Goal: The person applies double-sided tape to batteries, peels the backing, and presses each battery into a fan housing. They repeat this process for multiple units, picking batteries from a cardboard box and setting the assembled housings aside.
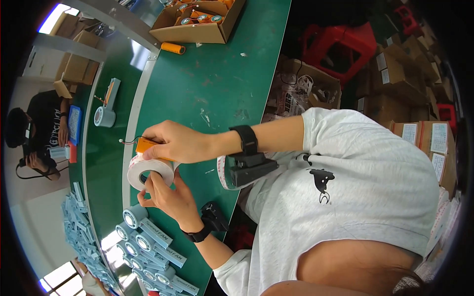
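Observation:
My right hand (173, 141), the upper one in the picture, grips an orange battery pack (143, 145) between thumb and fingers. A thin dark wire with a small white connector (121, 141) sticks out from the pack. Directly against it is a roll of white tape (134, 176) with red print on its edge. My left hand (170, 197), below it, has fingers pushed into the roll's core and holds it. The pack touches the roll's upper rim; the contact is partly hidden by my right thumb. A curved strip of printed tape (222, 172) shows beside my right wrist.
Pale blue handheld fans (153, 246) are grouped at the lower left, another fan (105, 116) beyond a metal rail. A carton (190, 32) of battery packs and a loose pack (173, 48) lie at the top of the green table (207, 84). A co-worker (47, 123) sits at far left.

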### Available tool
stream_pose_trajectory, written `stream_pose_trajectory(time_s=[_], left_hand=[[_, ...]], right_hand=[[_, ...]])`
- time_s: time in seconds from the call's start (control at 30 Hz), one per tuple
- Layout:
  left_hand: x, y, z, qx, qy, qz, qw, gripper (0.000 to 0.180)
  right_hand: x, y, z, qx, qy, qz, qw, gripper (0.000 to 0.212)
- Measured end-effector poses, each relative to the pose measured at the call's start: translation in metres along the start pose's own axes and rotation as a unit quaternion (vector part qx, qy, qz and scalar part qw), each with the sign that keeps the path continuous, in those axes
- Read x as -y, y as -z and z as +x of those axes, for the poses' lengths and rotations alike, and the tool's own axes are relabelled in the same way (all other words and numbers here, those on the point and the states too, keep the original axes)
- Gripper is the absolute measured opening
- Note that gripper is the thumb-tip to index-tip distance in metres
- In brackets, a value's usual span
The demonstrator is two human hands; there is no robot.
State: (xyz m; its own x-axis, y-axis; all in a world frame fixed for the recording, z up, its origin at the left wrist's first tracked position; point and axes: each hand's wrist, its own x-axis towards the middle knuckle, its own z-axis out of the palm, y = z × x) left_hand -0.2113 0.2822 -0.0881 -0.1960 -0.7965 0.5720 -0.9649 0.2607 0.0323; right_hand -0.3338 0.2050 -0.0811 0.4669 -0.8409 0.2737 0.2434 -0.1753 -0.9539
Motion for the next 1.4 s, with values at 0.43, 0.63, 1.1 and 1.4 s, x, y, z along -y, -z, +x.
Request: stream_pose_trajectory(time_s=[0.43,0.63,1.1,1.4], left_hand=[[-0.007,0.010,0.017,0.012,-0.014,0.007,1.000,0.029],[-0.024,-0.012,0.026,0.133,-0.117,-0.166,0.970,0.035],[0.159,0.079,-0.009,0.375,0.204,-0.034,0.904,0.079],[0.052,0.046,0.020,0.260,0.218,-0.033,0.940,0.047]], right_hand=[[-0.014,0.017,0.034,-0.135,-0.214,0.603,0.757,0.012],[0.013,0.126,0.081,-0.341,0.197,0.538,0.745,0.020],[0.000,0.090,0.015,0.152,0.002,0.187,0.970,0.033],[-0.003,0.065,0.012,0.207,0.097,0.082,0.970,0.031]])
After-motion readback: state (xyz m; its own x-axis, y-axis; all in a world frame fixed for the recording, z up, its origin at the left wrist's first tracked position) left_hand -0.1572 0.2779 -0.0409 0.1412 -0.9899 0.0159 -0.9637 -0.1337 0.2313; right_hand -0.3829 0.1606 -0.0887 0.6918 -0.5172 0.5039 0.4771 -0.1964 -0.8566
